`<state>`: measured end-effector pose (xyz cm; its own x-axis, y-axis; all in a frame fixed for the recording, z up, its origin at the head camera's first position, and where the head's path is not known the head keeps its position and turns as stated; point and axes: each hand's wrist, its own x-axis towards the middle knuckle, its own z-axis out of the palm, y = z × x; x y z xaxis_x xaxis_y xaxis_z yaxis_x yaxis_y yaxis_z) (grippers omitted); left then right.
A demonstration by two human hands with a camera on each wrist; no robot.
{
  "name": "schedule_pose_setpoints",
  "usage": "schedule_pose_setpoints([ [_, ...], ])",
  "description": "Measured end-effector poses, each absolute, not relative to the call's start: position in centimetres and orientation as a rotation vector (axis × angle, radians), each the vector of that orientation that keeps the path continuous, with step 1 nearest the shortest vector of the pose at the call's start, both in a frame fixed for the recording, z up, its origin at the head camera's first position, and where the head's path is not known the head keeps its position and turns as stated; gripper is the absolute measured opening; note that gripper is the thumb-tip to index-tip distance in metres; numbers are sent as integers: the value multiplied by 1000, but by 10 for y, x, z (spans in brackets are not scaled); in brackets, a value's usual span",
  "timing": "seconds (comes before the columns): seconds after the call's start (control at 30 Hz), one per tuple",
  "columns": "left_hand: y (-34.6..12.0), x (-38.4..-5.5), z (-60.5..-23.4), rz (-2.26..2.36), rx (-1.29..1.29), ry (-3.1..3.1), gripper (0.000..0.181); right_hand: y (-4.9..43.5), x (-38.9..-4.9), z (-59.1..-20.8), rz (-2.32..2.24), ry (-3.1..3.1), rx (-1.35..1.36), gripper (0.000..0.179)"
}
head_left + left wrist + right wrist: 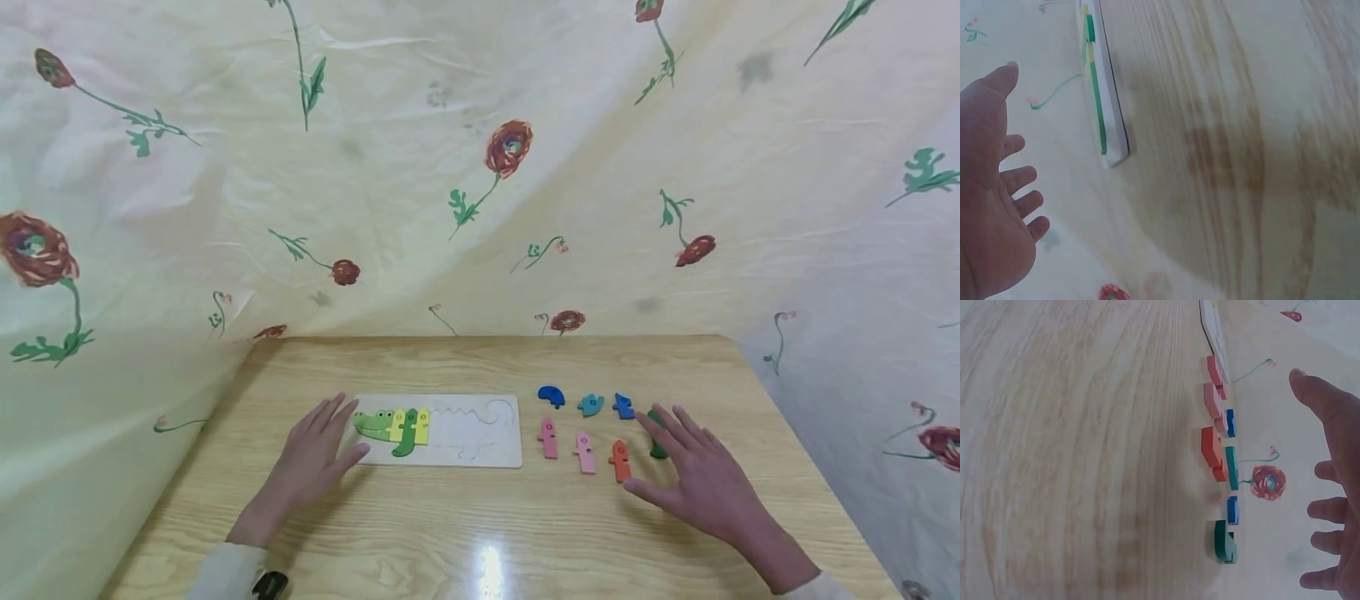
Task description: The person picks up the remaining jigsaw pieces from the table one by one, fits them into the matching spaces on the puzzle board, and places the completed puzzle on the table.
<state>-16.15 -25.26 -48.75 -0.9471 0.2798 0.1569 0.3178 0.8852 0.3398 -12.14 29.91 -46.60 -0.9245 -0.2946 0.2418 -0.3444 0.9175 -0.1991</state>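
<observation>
A white puzzle board (480,454) lies on the table, with a green crocodile head (372,425), yellow pieces (423,427) and a green leg piece (408,433) set in its left half. Outlines of a back and curled tail show on its right half. My left hand (318,454), fingers spread, is by the board's left end and holds nothing. My right hand (701,479) hovers with spread fingers over the loose pieces at the right, partly hiding a dark green piece (657,433). Nearest its thumb is an orange piece (620,462).
Beside the board lie two pink pieces (549,439), a dark blue piece (552,396), a teal piece (591,405) and a blue piece (623,407). Flowered cloth (420,183) hangs behind the wooden table (420,533) and along both sides.
</observation>
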Motion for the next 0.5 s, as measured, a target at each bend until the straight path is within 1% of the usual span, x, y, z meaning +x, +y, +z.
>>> schedule_pose_setpoints([
  [0.3, -261, -163, -496, -689, -435, -2914, 69, 304, -130, -474, 412, -2839, 495, 95],
  [0.5, -267, -165, -501, -787, -357, -2958, 68, 305, -133, -474, 477, -2862, 494, 93],
])
